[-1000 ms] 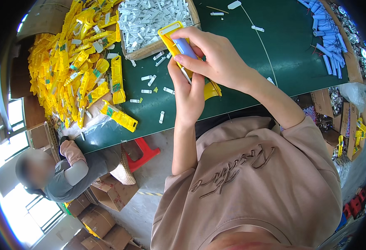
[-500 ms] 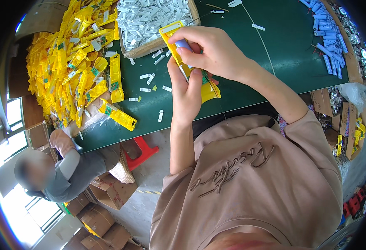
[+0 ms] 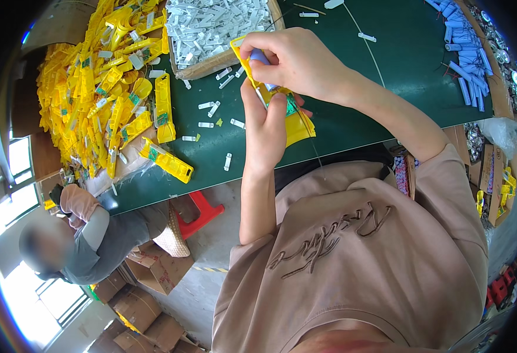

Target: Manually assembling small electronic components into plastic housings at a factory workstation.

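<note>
Over the green table, my left hand (image 3: 265,120) is closed round a yellow plastic housing (image 3: 298,127), which carries a green circuit board (image 3: 291,105) and thin wires. My right hand (image 3: 297,62) pinches a blue-purple cylindrical battery cell (image 3: 259,57) at the far half of the same housing. The cell lies partly within the housing's trough; my fingers cover much of it. Whether it is fully seated I cannot tell. Small white plastic clips (image 3: 237,123) lie scattered on the table to the left of my hands.
A big heap of yellow housings (image 3: 93,88) covers the left of the table. Behind my hands stands a cardboard box (image 3: 211,66) of white clips. Blue cells (image 3: 466,56) with wires are piled far right, near metal parts (image 3: 514,76). Another person (image 3: 102,235) sits at the left edge.
My right hand has shifted slightly, and the housing's far end now shows less beyond it. More of the circuit board is visible. The other person's arm at the left has moved.
</note>
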The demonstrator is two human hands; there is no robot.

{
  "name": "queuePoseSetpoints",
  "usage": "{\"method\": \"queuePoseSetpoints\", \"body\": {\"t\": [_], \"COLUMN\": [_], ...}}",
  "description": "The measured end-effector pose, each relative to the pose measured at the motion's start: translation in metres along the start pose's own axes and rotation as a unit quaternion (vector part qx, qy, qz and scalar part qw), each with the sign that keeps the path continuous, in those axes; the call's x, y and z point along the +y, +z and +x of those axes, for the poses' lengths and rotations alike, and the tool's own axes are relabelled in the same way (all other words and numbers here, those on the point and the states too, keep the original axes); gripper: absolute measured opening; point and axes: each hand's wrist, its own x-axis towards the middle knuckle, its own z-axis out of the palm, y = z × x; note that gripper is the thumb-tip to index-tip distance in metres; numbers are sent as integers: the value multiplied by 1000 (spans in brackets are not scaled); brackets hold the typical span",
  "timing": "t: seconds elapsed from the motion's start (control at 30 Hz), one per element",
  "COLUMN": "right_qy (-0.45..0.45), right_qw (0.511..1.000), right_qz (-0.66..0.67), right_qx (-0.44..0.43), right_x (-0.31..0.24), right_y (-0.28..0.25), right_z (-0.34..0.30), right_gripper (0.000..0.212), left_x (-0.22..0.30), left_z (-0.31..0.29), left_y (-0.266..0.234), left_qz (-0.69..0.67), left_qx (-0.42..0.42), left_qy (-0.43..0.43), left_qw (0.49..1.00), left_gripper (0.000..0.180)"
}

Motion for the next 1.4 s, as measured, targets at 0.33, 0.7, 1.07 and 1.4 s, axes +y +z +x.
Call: {"method": "queuePoseSetpoints", "body": {"t": [0.33,0.7,1.07,1.4], "right_qy": [-134,-153,-24,-69], "right_qw": [982,985,993,970], "right_qz": [-87,-60,115,233], "right_qx": [101,58,-3,-19], "right_x": [11,20,20,44], "right_y": [6,15,-2,-39], "right_z": [-3,2,-4,15], "right_gripper": [15,25,42,63], "left_x": [-8,-3,-10,0], "left_z": [2,0,2,48], "left_y": [1,-2,-2,18], "left_qz": [42,55,164,54], "left_qx": [28,44,15,-17], "left_qy": [35,41,106,55], "left_qw": [998,997,981,997], "left_gripper": [25,35,36,49]}}
